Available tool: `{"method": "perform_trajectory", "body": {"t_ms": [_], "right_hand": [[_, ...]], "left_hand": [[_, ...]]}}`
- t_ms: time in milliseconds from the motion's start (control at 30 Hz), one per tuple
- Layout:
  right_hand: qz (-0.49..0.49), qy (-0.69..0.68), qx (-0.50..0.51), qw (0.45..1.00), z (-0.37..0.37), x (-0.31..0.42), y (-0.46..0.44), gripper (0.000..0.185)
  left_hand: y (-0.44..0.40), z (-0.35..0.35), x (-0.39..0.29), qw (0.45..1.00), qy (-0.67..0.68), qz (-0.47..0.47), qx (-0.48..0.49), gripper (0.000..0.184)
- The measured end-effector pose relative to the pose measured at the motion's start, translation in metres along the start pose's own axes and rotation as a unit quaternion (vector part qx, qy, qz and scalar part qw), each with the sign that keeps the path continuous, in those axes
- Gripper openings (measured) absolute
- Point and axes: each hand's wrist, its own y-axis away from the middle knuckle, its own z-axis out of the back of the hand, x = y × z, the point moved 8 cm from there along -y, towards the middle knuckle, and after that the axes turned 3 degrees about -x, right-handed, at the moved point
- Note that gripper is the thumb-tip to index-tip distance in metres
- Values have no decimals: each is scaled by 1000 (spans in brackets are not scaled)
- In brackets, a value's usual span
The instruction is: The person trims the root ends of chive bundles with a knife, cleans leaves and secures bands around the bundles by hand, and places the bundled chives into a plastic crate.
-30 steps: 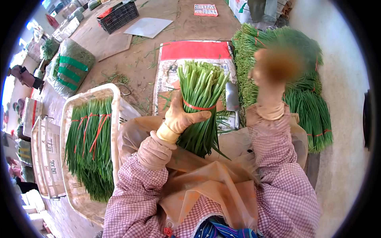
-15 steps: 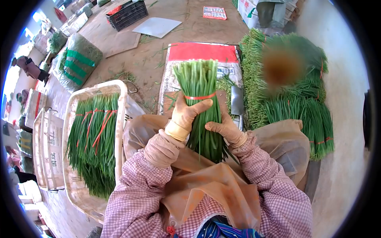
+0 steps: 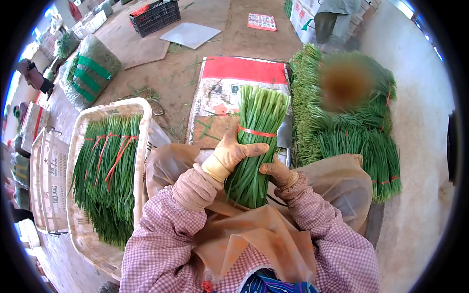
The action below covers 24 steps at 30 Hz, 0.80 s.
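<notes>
A bundle of garlic chives [image 3: 259, 122], tied with a red band, stands in front of my lap, its pale cut ends up and leaning to the right. My gloved left hand [image 3: 232, 151] is wrapped around it just at the band, thumb across the front. Lower on the right side, my gloved right hand [image 3: 279, 173] grips the same bundle; its fingers are hidden behind the leaves. Behind the bundle lies a printed sack [image 3: 210, 93] with a wooden board [image 3: 207, 134] on it. A metal blade [image 3: 284, 134] shows partly beside the bundle.
To my left, a white plastic basket [image 3: 145, 117] holds several banded chive bundles. Stacked chives [image 3: 356, 141] lie on my right. Farther off are a wrapped bale [image 3: 90, 73], a black crate [image 3: 155, 18] and a flat white sheet [image 3: 190, 34]. A person [image 3: 34, 75] stands at far left.
The chive bundle has come lower and tipped, its cut ends swinging to the right. Both hands have stayed on it. The whole view has shifted slightly.
</notes>
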Motion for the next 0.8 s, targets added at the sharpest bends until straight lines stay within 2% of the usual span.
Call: {"method": "perform_trajectory", "body": {"t_ms": [67, 100, 133, 200, 233, 300, 367, 400, 433, 467, 500, 533, 567, 600, 633, 667, 700, 733, 767, 800], "right_hand": [[8, -13, 24, 1000, -9, -6, 3, 72], [-43, 18, 23, 999, -2, -21, 7, 77], [-94, 54, 29, 994, 3, -37, 9, 82], [-102, 109, 54, 987, 2, -42, 12, 80], [-103, 123, 26, 987, 7, -43, 15, 67], [-72, 157, 22, 985, 7, -44, 12, 61], [-73, 182, 36, 980, 6, -40, 8, 56], [-152, 319, 78, 932, 16, -49, 10, 53], [-226, 447, 117, 857, 34, -55, 15, 49], [-106, 526, 162, 828, 59, -61, 12, 45], [-168, 587, 113, 784, 80, -45, 21, 46], [-237, 578, -17, 781, 112, -28, 30, 48], [-237, 663, -76, 706, 115, 11, 30, 51], [-94, 581, -191, 785, 130, 41, 27, 48], [87, 523, -239, 814, 139, 79, 25, 40], [124, 532, -248, 800, 97, 119, 13, 44], [181, 402, -228, 868, 55, 140, 11, 60], [262, 367, -140, 882, -10, 155, 7, 87], [280, 369, -86, 882, -48, 153, -7, 99], [299, 371, -34, 879, -78, 148, -17, 111]], "left_hand": [[2, -1, -11, 999, -3, -38, 6, 63], [7, -8, -34, 996, 17, -93, 10, 53], [5, 2, -34, 996, 30, -85, -20, 51], [3, 17, -43, 988, 106, -104, -43, 51], [2, 24, -48, 983, 120, -126, -60, 51], [2, 37, -59, 974, 107, -170, -100, 52], [5, 39, -66, 967, 148, -184, -95, 56], [10, 38, -73, 961, 168, -200, -89, 59], [12, 43, -76, 959, 170, -203, -97, 59], [14, 47, -83, 956, 166, -225, -84, 61], [17, 50, -91, 952, 161, -249, -72, 63], [20, 55, -97, 949, 162, -259, -82, 63], [25, 57, -104, 944, 165, -273, -78, 64], [28, 59, -108, 940, 168, -288, -75, 66], [26, 60, -108, 935, 190, -291, -69, 70], [22, 66, -105, 943, 132, -292, -90, 76], [21, 69, -101, 932, 101, -318, -140, 73], [28, 69, -105, 917, 67, -345, -187, 69], [25, 63, -106, 927, 111, -331, -139, 74], [28, 63, -108, 925, 104, -332, -149, 74]]}}
